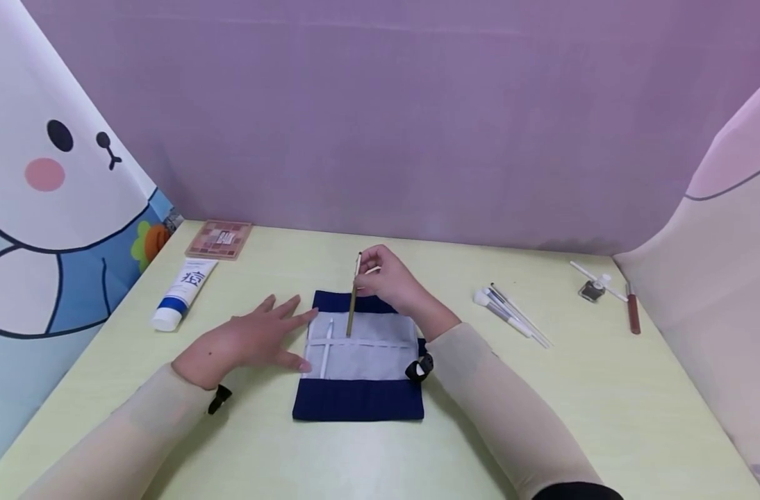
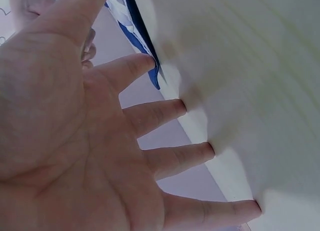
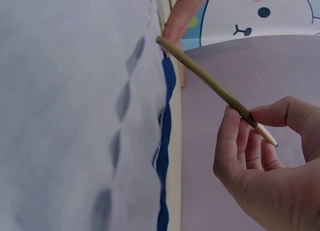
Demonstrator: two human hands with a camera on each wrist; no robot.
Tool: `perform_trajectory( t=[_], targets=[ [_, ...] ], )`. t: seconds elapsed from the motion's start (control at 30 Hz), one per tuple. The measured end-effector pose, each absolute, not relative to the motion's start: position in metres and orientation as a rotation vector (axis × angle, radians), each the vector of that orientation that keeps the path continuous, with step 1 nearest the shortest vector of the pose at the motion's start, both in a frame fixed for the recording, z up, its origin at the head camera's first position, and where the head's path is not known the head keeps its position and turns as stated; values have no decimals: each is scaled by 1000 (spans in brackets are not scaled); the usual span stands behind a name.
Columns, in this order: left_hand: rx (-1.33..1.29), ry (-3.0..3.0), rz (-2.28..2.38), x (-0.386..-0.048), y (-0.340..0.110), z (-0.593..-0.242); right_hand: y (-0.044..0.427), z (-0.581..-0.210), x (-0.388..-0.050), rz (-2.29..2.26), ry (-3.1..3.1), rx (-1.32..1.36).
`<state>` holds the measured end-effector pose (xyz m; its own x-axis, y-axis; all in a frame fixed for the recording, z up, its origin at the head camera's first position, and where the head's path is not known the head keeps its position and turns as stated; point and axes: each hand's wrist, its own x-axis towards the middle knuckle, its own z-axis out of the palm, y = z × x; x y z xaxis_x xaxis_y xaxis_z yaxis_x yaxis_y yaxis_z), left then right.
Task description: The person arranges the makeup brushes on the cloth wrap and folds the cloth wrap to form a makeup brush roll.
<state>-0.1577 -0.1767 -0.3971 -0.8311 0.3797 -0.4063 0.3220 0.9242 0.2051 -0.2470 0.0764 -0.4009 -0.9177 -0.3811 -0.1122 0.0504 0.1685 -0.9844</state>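
A navy and pale grey fabric brush roll (image 1: 380, 364) lies unfolded on the table, with a stitched row of slots. One white stick (image 1: 326, 347) stands in a slot at its left. My right hand (image 1: 383, 278) pinches a slim olive-gold makeup brush (image 1: 352, 305) between thumb and fingers near its dark-tipped end. In the right wrist view the brush (image 3: 205, 81) slants over the cloth, its plain end toward the slots. My left hand (image 1: 251, 344) is spread at the roll's left edge. The left wrist view shows its fingertips (image 2: 202, 151) at the table surface.
Several makeup brushes (image 1: 511, 312) lie right of the roll. Farther right are a small dark bottle with a white cap (image 1: 594, 287), a white stick (image 1: 580, 269) and a brown-handled tool (image 1: 633, 314). At left are a white-blue tube (image 1: 183, 295) and a pink palette (image 1: 219, 239).
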Motion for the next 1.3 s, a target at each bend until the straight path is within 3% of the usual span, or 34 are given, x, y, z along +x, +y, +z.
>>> perform_trajectory(
  t=[0.57,1.3],
  targets=[
    [497,2631,183,-157,-176,-398,69,-411,-241,-1642,2040,-254],
    [502,2639,192,-157,-176,-394,79,-396,-215,-944,2459,-602]
  ],
)
